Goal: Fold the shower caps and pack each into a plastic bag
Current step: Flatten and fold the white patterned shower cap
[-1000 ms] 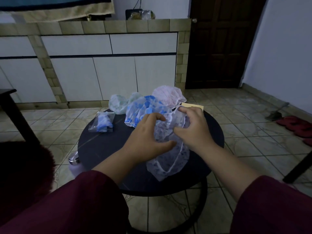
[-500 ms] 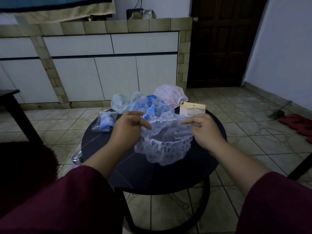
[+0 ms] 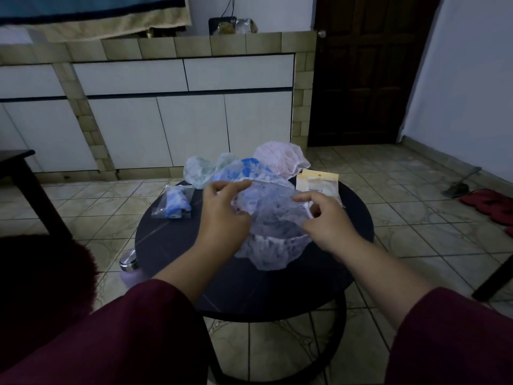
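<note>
A translucent shower cap with dark purple specks (image 3: pixel 273 232) hangs open above the round black table (image 3: pixel 277 290). My left hand (image 3: pixel 222 215) pinches its left rim and my right hand (image 3: pixel 323 218) pinches its right rim. Behind it lie a blue-patterned cap (image 3: pixel 247 169), a greenish cap (image 3: pixel 202 169) and a pink cap (image 3: pixel 280 158). A clear plastic bag holding a folded blue cap (image 3: pixel 175 202) rests at the table's left. A pack of plastic bags with a yellow header (image 3: pixel 316 183) lies at the right rear.
A metal-lidded bottle (image 3: pixel 130 266) stands on the floor at the table's left edge. A dark furry seat (image 3: pixel 41 287) fills the lower left. White cabinets (image 3: pixel 166 129) and a dark door (image 3: pixel 366 79) stand behind. Red slippers (image 3: pixel 488 202) lie at the right.
Both hands lifted the speckled cap off the table and pulled its rim apart. The hands then moved slightly closer together, with the cap hanging open between them.
</note>
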